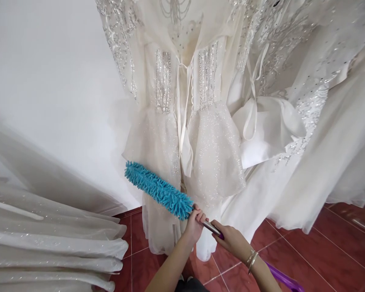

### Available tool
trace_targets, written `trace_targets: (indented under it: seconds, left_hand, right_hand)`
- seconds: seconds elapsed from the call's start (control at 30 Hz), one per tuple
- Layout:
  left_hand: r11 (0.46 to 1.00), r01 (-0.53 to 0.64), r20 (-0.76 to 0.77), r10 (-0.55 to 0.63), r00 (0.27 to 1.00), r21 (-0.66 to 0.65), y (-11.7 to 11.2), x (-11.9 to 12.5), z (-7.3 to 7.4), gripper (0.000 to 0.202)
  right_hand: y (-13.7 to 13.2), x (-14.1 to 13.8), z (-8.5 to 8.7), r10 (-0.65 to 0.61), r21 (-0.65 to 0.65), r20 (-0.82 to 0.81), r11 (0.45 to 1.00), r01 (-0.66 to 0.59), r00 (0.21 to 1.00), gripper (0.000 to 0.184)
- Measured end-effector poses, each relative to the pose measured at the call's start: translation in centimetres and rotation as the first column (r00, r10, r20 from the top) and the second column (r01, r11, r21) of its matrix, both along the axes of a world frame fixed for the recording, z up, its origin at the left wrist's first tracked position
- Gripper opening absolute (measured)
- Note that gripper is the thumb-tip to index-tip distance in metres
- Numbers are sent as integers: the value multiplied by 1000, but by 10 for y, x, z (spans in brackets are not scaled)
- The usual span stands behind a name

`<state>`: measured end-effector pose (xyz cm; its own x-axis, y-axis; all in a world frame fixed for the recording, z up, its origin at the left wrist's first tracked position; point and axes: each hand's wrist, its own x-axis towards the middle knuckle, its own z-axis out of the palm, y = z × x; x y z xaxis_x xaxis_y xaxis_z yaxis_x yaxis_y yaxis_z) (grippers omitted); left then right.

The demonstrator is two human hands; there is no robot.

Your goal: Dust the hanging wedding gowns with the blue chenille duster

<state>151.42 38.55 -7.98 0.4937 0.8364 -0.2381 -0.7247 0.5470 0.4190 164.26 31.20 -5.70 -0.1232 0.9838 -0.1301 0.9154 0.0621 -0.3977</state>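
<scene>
A duster with a fluffy turquoise head [158, 190] and a metal-and-purple handle [214, 231] points up to the left. My left hand [194, 223] grips it just below the head. My right hand [232, 240], with bracelets on the wrist, holds the handle a little lower. The duster head lies against the skirt of a cream beaded dress [182, 121] that hangs straight ahead, with lacing down its middle.
More white gowns [322, 121] hang at the right. Glittery skirt fabric [48, 239] spreads at the lower left. A white wall [48, 81] rises behind at left. The floor is dark red tile [322, 251].
</scene>
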Motion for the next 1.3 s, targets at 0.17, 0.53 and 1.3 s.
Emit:
trace_targets:
  seconds: [0.17, 0.53, 1.3]
  left_hand:
    - [962, -97, -16, 96, 995, -254, -19, -14, -39, 24]
    - [984, -160, -161, 172, 972, 83, -28, -47, 17, 24]
    - [969, 1, -212, 53, 976, 246, 20, -15, 30, 18]
  right_hand:
    - [-12, -19, -18, 31, -61, 69, 998, -27, 997, 17]
    - [-7, -37, 9, 128, 44, -131, 991, -123, 983, 19]
    - [15, -28, 13, -38, 105, -36, 994, 42, 999, 24]
